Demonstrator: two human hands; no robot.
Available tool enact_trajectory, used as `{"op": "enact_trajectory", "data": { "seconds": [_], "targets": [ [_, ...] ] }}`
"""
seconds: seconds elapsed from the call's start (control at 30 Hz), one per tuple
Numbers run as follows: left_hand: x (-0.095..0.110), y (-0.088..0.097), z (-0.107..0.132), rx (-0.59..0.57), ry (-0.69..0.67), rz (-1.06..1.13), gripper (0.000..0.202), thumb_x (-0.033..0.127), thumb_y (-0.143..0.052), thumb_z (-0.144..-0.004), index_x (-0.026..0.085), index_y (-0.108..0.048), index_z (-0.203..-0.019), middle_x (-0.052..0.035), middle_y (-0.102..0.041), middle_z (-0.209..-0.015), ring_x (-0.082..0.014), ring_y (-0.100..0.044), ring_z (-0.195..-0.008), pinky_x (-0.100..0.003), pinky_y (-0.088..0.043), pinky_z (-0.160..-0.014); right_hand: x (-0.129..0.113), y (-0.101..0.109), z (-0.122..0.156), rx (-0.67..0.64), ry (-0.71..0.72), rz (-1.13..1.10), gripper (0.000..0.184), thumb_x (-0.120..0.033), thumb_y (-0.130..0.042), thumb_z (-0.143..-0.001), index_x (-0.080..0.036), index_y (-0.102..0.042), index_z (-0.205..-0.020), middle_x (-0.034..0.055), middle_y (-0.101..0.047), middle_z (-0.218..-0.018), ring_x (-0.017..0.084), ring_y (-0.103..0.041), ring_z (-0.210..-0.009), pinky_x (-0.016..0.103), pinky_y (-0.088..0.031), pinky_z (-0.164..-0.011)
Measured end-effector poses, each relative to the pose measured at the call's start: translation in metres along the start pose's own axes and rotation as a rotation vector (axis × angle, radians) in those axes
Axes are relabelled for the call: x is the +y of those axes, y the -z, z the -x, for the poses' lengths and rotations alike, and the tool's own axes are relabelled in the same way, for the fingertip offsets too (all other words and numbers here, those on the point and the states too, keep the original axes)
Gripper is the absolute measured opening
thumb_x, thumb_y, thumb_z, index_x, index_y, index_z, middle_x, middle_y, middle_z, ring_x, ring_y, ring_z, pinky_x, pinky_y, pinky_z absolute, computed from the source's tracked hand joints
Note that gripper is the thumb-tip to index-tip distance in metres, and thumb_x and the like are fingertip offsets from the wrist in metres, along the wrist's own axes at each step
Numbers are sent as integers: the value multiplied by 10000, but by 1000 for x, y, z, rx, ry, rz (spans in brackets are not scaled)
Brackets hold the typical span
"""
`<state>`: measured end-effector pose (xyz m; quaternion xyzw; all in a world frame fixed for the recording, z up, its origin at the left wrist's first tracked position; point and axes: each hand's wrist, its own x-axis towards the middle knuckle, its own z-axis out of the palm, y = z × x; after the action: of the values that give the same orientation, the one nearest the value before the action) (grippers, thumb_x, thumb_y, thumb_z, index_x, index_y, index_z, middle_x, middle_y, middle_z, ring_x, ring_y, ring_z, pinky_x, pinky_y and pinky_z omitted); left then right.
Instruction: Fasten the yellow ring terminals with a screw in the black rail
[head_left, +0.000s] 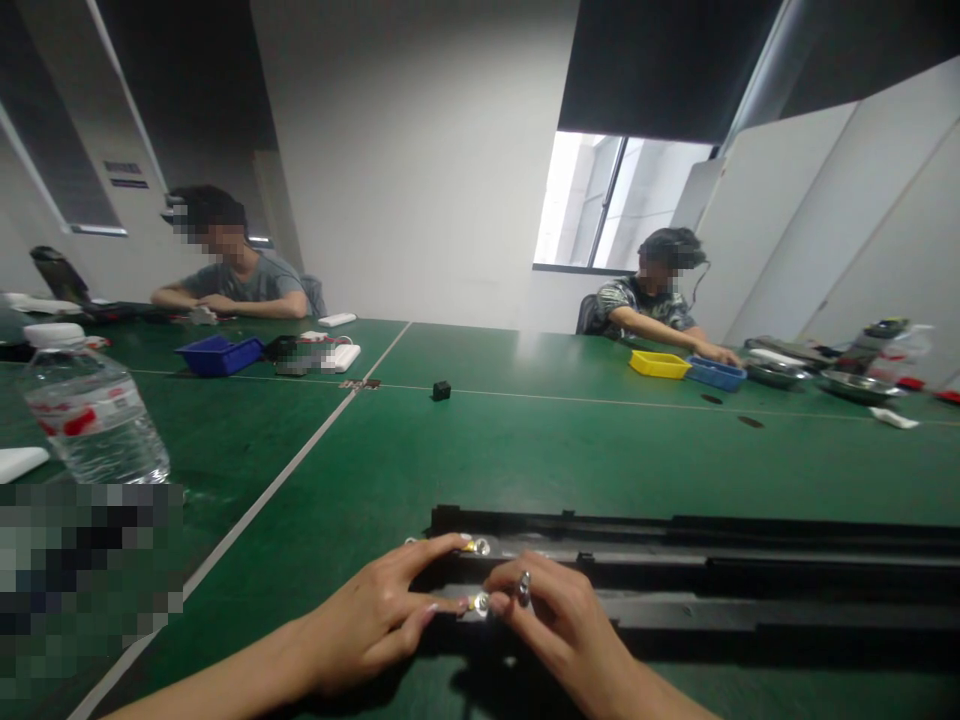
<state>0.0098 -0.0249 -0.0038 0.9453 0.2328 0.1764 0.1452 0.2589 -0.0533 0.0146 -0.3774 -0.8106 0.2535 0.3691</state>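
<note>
Long black rail-like strips (750, 577) with grey channels lie side by side in front of me, running off to the right. Near their left end sit two small round shiny pieces, an upper piece (482, 547) and a lower piece (481, 603), each with a bit of yellow beside it. My left hand (379, 610) is open, its fingers apart, one fingertip at the upper piece and another at the lower. Closed in a pinch, my right hand (559, 610) has its fingertips at the lower piece. A small shiny metal piece (524, 585) shows between its fingers; its kind is unclear.
A water bottle (97, 410) stands at the left. Farther back on the green table are a small black block (442, 390) and blue (221, 357), yellow (660, 364) and light-blue trays (716, 374). Two people sit across, one reaching toward the light-blue tray.
</note>
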Motion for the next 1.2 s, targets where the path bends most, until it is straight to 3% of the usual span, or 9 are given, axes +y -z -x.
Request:
{"op": "enact_trajectory", "data": {
  "seconds": [0.27,0.5,1.2],
  "targets": [
    [2,2,-2,19,-11,-19,427,306,-248,-1056,336,-493,-1405,-29,-281,-1556,-282,-426,-1332,-442,-389,-1082,3,0,3,-42,-33,9,205,-297,-536,-944,-188,-681,-849,27,-635,-787,149,-585,-707,233,-418,-637],
    [1,1,-1,15,-10,-15,423,312,-253,-1053,310,-528,-1374,-43,-295,-1550,-287,-435,-1325,-447,-394,-1077,5,-2,2,-5,-15,20,300,-348,-442,-992,-180,-593,-795,18,-585,-765,124,-554,-649,217,-405,-593],
    [1,-1,1,26,-6,12,412,306,-271,-1053,308,-551,-1356,-37,-281,-1561,-290,-429,-1332,-458,-379,-1089,-1,0,2,55,-21,-26,308,-307,-301,-1033,-188,-557,-908,32,-606,-830,139,-585,-751,239,-469,-714]
  ]
}}
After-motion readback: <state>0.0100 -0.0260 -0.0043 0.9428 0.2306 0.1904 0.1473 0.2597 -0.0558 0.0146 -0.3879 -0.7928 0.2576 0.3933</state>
